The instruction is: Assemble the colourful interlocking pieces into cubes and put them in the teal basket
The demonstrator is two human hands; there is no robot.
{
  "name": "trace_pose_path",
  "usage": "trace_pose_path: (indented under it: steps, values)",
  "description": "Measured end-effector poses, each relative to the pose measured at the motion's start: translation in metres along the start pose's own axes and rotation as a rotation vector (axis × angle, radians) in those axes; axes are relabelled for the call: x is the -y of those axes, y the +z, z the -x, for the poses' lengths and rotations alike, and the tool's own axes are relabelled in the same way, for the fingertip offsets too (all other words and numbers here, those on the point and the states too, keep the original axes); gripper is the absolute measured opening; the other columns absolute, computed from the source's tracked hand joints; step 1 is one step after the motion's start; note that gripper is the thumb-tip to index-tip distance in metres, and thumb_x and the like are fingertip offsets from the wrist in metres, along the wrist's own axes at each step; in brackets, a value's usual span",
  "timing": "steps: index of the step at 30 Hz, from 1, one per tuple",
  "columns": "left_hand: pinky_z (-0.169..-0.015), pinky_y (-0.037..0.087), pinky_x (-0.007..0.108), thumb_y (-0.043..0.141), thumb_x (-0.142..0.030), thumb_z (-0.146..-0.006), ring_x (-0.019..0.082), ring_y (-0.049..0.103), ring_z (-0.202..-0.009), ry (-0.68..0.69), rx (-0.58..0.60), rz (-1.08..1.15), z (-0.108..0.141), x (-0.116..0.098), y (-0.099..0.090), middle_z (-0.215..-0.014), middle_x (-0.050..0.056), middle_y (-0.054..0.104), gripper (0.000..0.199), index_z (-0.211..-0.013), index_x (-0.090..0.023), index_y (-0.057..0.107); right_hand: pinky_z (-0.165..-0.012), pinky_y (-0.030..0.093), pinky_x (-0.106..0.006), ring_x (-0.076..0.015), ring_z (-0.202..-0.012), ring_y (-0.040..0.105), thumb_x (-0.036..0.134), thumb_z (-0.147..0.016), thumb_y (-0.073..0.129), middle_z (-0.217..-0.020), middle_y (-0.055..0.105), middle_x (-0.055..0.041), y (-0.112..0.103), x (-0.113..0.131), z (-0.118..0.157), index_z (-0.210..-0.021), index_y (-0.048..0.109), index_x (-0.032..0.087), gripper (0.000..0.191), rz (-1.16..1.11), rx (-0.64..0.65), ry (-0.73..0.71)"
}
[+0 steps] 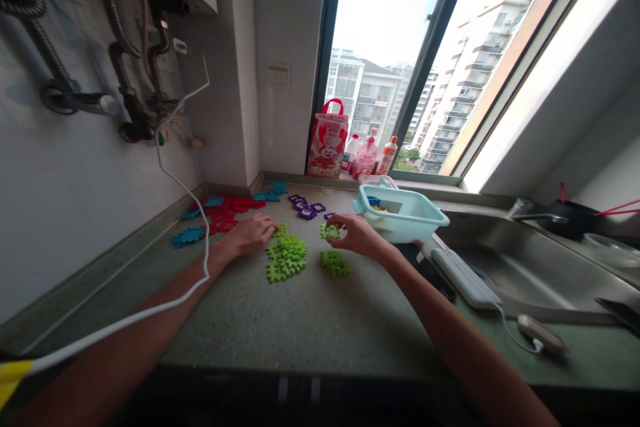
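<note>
My left hand [251, 234] rests low over the counter, fingers drawn together, its tips at a light-green interlocking plastic piece [282, 230] on the top edge of a green heap [287, 256]. Between the thumb and fingers of my right hand [363, 235] is another green interlocking piece [329, 231], held just above the counter. A smaller stack of green pieces [334, 263] lies below it, apart from the heap. Purple pieces [306, 208] lie beyond the hands. To the left of my left hand, red pieces [223, 212] and blue pieces [188, 237] spread toward the wall.
A light-blue plastic tub [407, 221] with some pieces inside stands right of my right hand. Beyond it are a white power strip [465, 278] and the steel sink [530, 260]. A white cable [205, 260] hangs across my left forearm. Bottles [367, 157] line the windowsill.
</note>
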State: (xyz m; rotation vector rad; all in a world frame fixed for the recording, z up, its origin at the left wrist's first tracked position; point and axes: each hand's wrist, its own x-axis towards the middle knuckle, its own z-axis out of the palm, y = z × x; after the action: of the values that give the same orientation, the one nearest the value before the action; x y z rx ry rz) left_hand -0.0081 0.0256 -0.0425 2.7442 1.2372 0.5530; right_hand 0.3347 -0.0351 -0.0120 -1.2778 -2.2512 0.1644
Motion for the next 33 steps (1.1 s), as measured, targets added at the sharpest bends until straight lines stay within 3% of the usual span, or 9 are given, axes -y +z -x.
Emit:
trace_pose_path:
  steps: [5, 12, 15, 19, 33]
  values:
    - [-0.102, 0.048, 0.038, 0.059, -0.038, -0.09, 0.027, 0.065, -0.111, -0.015, -0.013, -0.058, 0.004, 0.009, -0.006, -0.118, 0.008, 0.074, 0.029, -0.107, -0.025, 0.079, -0.086, 0.052, -0.031, -0.0203, -0.09, 0.068, 0.028, -0.08, 0.074, -0.102, 0.076, -0.0035, -0.001, -0.012, 0.024, -0.109, 0.074, 0.021, 0.03, -0.204, 0.092, -0.067]
    - [-0.083, 0.051, 0.035, 0.07, -0.051, -0.084, 0.026, 0.069, -0.092, -0.101, 0.025, -0.049, 0.007, 0.015, -0.013, -0.103, 0.009, 0.076, 0.035, -0.1, -0.022, 0.077, -0.083, 0.051, -0.032, -0.0218, -0.09, 0.068, 0.033, -0.081, 0.076, -0.1, 0.074, -0.0048, 0.008, -0.011, 0.026, -0.109, 0.075, 0.021, 0.031, -0.167, 0.227, -0.066]
    - [-0.075, 0.05, 0.032, 0.076, -0.054, -0.076, 0.024, 0.068, -0.083, -0.104, 0.003, 0.007, 0.009, 0.014, -0.02, -0.099, 0.008, 0.075, 0.045, -0.105, -0.02, 0.077, -0.082, 0.05, -0.031, -0.022, -0.09, 0.068, 0.037, -0.082, 0.077, -0.1, 0.074, -0.0053, 0.007, -0.011, 0.026, -0.109, 0.074, 0.021, 0.031, -0.156, 0.24, -0.056]
    - [-0.071, 0.048, 0.029, 0.075, -0.057, -0.078, 0.021, 0.066, -0.08, -0.004, 0.063, 0.074, 0.012, 0.005, -0.022, -0.091, 0.005, 0.073, 0.044, -0.101, -0.02, 0.077, -0.081, 0.049, -0.031, -0.0219, -0.089, 0.068, 0.042, -0.082, 0.078, -0.1, 0.075, -0.0047, 0.008, -0.013, 0.028, -0.109, 0.074, 0.021, 0.034, -0.162, 0.243, -0.024]
    - [-0.07, 0.048, 0.028, 0.078, -0.062, -0.074, 0.02, 0.068, -0.08, -0.034, 0.089, 0.017, 0.013, -0.018, -0.004, -0.1, 0.005, 0.075, 0.05, -0.104, -0.023, 0.077, -0.078, 0.047, -0.029, -0.0205, -0.086, 0.068, 0.041, -0.082, 0.077, -0.096, 0.074, -0.0043, 0.012, -0.011, 0.029, -0.108, 0.074, 0.022, 0.033, -0.117, 0.205, -0.023]
